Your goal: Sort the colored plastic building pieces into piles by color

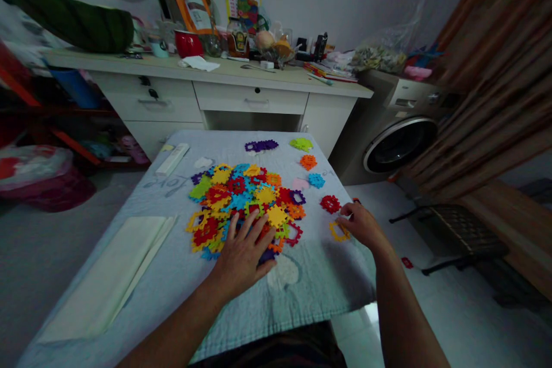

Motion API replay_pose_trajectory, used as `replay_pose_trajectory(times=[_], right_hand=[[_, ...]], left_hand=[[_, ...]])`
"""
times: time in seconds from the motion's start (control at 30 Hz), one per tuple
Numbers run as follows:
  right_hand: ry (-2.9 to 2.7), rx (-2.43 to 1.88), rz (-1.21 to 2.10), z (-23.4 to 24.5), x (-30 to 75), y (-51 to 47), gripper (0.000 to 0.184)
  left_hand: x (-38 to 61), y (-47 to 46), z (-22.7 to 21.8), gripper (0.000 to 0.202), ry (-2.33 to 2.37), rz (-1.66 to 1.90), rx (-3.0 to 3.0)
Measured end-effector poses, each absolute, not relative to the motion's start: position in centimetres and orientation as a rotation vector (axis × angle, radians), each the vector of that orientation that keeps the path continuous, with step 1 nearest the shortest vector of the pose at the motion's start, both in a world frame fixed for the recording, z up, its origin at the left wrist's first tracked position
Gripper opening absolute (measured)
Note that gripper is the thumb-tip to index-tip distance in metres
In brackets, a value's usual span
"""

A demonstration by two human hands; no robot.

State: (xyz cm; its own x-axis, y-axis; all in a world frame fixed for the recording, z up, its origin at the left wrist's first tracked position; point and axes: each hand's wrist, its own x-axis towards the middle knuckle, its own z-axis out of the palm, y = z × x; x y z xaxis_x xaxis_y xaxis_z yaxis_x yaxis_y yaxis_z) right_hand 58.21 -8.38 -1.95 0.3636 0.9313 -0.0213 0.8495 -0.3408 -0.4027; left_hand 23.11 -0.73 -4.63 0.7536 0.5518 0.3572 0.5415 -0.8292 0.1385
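Note:
A mixed pile of colourful plastic interlocking pieces point(236, 185) lies in the middle of the cloth-covered table. My left hand point(246, 250) rests on the pile's near side with its fingers spread, holding nothing. At the table's right edge, my right hand point(361, 225) has thumb and fingers pinched at the rim of a yellow frame-shaped interlocking piece point(339, 232), which is at the cloth. Just beyond it lies a red piece point(330, 203). Farther up that side are a blue piece point(316, 180), an orange piece point(307, 161) and some green pieces point(301, 144). Purple pieces point(261, 145) lie along the far edge.
Folded pale paper or cloth point(106, 276) and a white box-like strip point(172, 160) lie on the table's left. Behind stands a cluttered white desk point(254, 83), with a washing machine point(388, 126) at its right. A low stool point(457, 230) and a red piece point(406, 263) are on the floor.

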Motion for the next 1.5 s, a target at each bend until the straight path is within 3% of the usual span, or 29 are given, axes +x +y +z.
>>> replay_pose_trajectory(times=[0.33,0.53,0.77,0.97,1.1,1.33,1.5], right_hand=[[-1.717,-2.392,0.248,-2.7,56.6,-8.7,0.026],[-1.664,-2.424,0.053,-1.4,57.0,-5.0,0.05],[-1.781,-2.456,0.045,-0.6,57.3,3.0,0.064],[-1.855,-2.488,0.14,-1.9,57.4,6.0,0.047],[-1.872,-2.51,0.142,-2.1,58.2,6.5,0.047],[-1.712,-2.613,0.109,-0.7,59.2,8.9,0.076],[-1.611,-2.605,0.138,-0.8,58.4,12.9,0.079]], left_hand=[[23.2,-0.4,-5.0,0.046,1.038,0.642,2.892],[23.0,-0.1,-5.3,0.044,1.118,0.666,2.904],[22.9,0.2,-5.3,0.043,1.16,0.702,2.893],[22.9,0.6,-5.5,0.043,1.151,0.786,2.923],[22.8,0.7,-5.2,0.039,1.191,0.821,2.92],[22.6,1.0,-5.2,0.039,1.204,0.836,2.9],[22.6,1.0,-5.3,0.039,1.205,0.841,2.888]])
